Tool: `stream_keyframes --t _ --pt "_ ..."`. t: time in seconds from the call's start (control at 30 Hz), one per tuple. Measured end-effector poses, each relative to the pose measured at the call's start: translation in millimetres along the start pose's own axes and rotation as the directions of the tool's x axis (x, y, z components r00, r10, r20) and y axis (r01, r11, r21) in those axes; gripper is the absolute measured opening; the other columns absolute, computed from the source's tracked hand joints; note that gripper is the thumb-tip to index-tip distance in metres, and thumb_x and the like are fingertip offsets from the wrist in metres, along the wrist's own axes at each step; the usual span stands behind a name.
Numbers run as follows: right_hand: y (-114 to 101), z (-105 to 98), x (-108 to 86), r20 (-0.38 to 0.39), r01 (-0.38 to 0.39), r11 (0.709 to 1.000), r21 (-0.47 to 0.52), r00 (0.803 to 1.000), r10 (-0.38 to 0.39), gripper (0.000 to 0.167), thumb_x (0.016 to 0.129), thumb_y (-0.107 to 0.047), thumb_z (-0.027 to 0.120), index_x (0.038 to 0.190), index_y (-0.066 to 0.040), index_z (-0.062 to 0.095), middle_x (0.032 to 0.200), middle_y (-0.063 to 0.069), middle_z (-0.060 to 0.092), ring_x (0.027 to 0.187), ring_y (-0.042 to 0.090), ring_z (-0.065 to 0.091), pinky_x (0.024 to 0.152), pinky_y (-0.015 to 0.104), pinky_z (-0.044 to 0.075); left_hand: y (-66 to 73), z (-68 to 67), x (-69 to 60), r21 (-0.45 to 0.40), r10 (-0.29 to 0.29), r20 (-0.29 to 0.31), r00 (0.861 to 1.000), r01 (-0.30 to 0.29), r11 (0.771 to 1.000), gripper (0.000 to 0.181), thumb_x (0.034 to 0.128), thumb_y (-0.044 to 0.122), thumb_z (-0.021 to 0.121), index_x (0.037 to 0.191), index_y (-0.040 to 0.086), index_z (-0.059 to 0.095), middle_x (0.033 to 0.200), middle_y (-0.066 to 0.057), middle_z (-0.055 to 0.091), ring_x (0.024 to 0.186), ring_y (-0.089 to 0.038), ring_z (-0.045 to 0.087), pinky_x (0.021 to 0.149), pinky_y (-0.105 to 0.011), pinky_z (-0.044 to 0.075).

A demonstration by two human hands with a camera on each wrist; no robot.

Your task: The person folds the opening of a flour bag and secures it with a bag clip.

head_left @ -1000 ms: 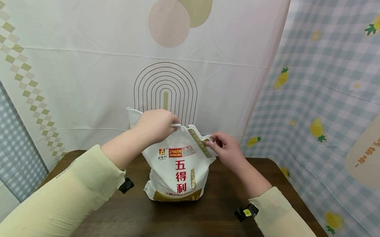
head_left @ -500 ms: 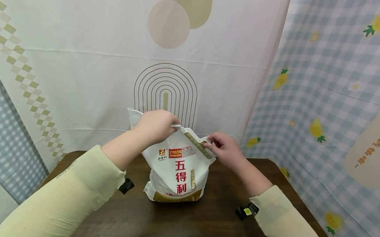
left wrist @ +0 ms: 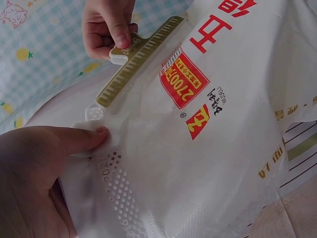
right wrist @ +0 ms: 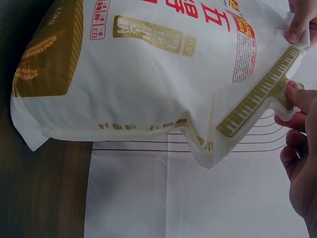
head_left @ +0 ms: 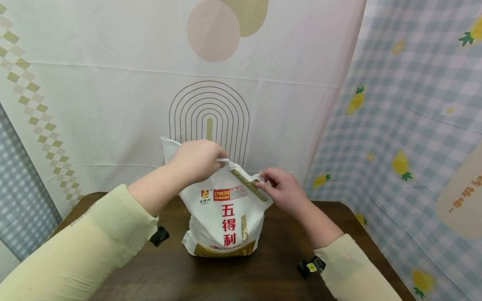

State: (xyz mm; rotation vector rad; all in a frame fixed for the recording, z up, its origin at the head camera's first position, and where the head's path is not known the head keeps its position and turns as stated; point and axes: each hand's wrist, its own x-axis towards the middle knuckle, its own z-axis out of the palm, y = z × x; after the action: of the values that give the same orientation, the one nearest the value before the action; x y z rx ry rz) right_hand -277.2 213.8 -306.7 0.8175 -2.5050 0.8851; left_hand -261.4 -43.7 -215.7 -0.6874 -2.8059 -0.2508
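Observation:
A white flour bag (head_left: 208, 216) with red characters and a gold bottom stands on the table. My left hand (head_left: 197, 160) grips its top edge left of the middle; in the left wrist view the thumb presses on the folded plastic. At the bag's upper right corner my right hand (head_left: 284, 191) pinches the handle of a long white-and-gold bag clip (left wrist: 141, 60). In the right wrist view, the clip's bar (right wrist: 260, 91) lies slanting along the bag's top edge. Whether its jaws clamp the plastic there cannot be made out.
The dark wooden table (head_left: 172, 281) reaches under the bag and both forearms. Behind it hangs a white patterned cloth (head_left: 119, 106). A blue checked cloth (head_left: 425, 112) with pineapples closes off the right side.
My right hand and the bag clip have shifted slightly left along the bag's top edge, toward the left hand. The left hand keeps its hold with no visible change.

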Motion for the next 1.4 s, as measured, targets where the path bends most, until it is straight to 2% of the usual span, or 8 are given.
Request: stream_keyframes --t 0.33,0.5,0.73,0.97,1.23,1.4 --pt "-3.1 0.2 0.5 0.009 0.032 0.999 -0.04 0.999 -0.031 0.01 0.091 -0.022 0.072 0.095 -0.015 0.067 0.072 -0.004 0.047 0.062 0.014 0.041 0.055 0.03 0.036 -1.8 0.4 0.2 -0.018 0.001 -0.006 1.0 -0.001 1.0 0.019 0.0961 0.027 0.065 0.111 0.022 0.077 0.114 0.003 0.072 0.104 -0.019 0.067 0.081 -0.044 0.053" --pt "-3.5 1.5 -0.5 0.002 0.015 0.999 -0.038 1.0 -0.014 0.011 0.091 -0.021 0.073 0.097 -0.014 0.068 0.073 -0.003 0.049 0.063 0.015 0.043 0.055 0.03 0.038 -1.5 0.8 0.1 -0.025 0.0 0.001 1.0 0.0 1.0 0.019 0.0963 0.026 0.064 0.11 0.022 0.077 0.112 0.003 0.072 0.101 -0.018 0.067 0.08 -0.043 0.052" --pt "-0.5 5.5 -1.9 0.008 -0.015 0.999 -0.032 1.0 0.015 0.02 0.093 -0.022 0.071 0.11 -0.012 0.067 0.084 -0.001 0.055 0.073 0.016 0.049 0.06 0.032 0.044 -1.5 0.9 -0.5 -0.015 -0.005 0.006 1.0 0.005 1.0 0.019 0.0968 0.027 0.064 0.11 0.022 0.076 0.112 0.003 0.072 0.101 -0.018 0.067 0.08 -0.043 0.052" --pt "1.1 9.3 -4.0 -0.008 -0.037 0.999 -0.037 0.999 0.037 0.022 0.094 -0.025 0.07 0.114 -0.014 0.067 0.093 -0.002 0.058 0.077 0.015 0.05 0.062 0.033 0.045 -1.0 -0.2 -1.6 -0.012 -0.007 0.015 1.0 0.007 1.0 0.02 0.0969 0.027 0.063 0.112 0.021 0.076 0.113 0.002 0.072 0.102 -0.019 0.067 0.081 -0.043 0.053" --pt "-0.7 13.1 -7.1 -0.048 -0.046 0.999 -0.009 0.998 0.046 0.026 0.094 -0.022 0.07 0.118 -0.012 0.067 0.097 0.001 0.06 0.087 0.026 0.055 0.068 0.034 0.045 -1.4 0.8 -0.5 -0.003 -0.001 0.019 1.0 0.001 1.0 0.021 0.0972 0.028 0.063 0.111 0.021 0.076 0.113 0.002 0.072 0.101 -0.019 0.067 0.082 -0.043 0.053" --pt "0.4 16.2 -9.0 -0.06 -0.055 0.998 0.017 0.997 0.056 0.035 0.095 -0.024 0.068 0.129 -0.014 0.064 0.104 0.002 0.062 0.095 0.028 0.056 0.074 0.037 0.047 -1.0 1.2 -0.9 0.016 0.028 -0.003 1.0 -0.028 0.999 0.02 0.0972 0.028 0.062 0.109 0.021 0.076 0.108 0.002 0.073 0.094 -0.019 0.067 0.081 -0.043 0.052"
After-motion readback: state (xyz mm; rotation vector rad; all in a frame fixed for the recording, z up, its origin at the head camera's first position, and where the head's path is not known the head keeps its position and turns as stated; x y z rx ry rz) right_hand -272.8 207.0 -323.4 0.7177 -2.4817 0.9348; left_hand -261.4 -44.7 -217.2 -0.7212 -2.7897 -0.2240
